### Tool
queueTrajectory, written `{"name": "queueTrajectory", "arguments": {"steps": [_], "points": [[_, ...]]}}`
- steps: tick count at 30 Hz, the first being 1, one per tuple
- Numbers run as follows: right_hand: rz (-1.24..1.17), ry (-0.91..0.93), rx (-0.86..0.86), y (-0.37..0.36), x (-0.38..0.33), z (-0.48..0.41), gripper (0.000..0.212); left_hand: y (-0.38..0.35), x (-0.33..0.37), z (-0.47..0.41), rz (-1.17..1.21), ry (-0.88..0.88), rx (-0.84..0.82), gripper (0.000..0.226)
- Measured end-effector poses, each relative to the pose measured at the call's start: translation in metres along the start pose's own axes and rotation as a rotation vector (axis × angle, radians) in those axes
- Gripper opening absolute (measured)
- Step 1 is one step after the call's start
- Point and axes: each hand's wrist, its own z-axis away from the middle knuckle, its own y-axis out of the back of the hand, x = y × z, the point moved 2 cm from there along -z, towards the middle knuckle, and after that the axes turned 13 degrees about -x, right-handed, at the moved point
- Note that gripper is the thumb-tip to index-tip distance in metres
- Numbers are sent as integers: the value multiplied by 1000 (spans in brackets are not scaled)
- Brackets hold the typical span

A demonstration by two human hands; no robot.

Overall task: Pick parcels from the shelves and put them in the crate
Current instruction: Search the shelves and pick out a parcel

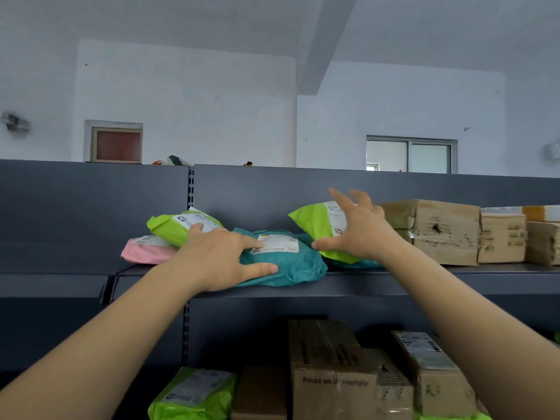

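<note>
Parcels are all on the upper shelf (363, 283); the crate is not in view.

Largest to smallest:
- Taped cardboard boxes (445, 231) stand at the right end.
- Teal mailer (288, 265) lies in the middle, at the front edge.
- Right lime mailer (312, 225) leans up behind the teal one, just beside the boxes.
- Left lime mailer (172, 227) lies partly on a pink mailer (145, 253).

Hands:
- Left hand (218, 256) lies flat on the teal mailer. Fingers are straight, the index is on its label, and nothing is gripped.
- Right hand (360, 231) is spread wide in front of the right lime mailer, thumb low by its bottom edge. It's blurred, so I can't tell if it touches. It holds nothing.

My read: this is the grasp step, one mailer per hand.
- Close the right thumb under and the fingers over the lime bag, bunching the film, which is likely slippery.
- Curl the left hand round the teal bag's near edge rather than pressing on it.
- Lift the lime bag first, since it overlaps the teal one. Don't drag the neighbours off the shelf.
</note>
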Motion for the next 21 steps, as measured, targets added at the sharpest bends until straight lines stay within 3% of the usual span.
{"name": "queueTrajectory", "arguments": {"steps": [3,5,8,13,17,21], "points": [[52,-40,-89,-9,7,-6,108,-3,0,-1,-37,-1,21,71],[28,-99,-54,-12,11,-3,110,-4,0,-1,-58,2,35,70],[-41,-141,56,-15,17,5,104,-4,1,-2,-108,0,54,70],[-211,20,387,-12,15,20,86,0,3,-4,-100,-35,166,89],[-206,240,642,-11,-7,30,82,14,18,3,531,-141,383,84],[-204,465,650,-16,-40,44,86,30,45,8,1204,-382,254,70]]}}
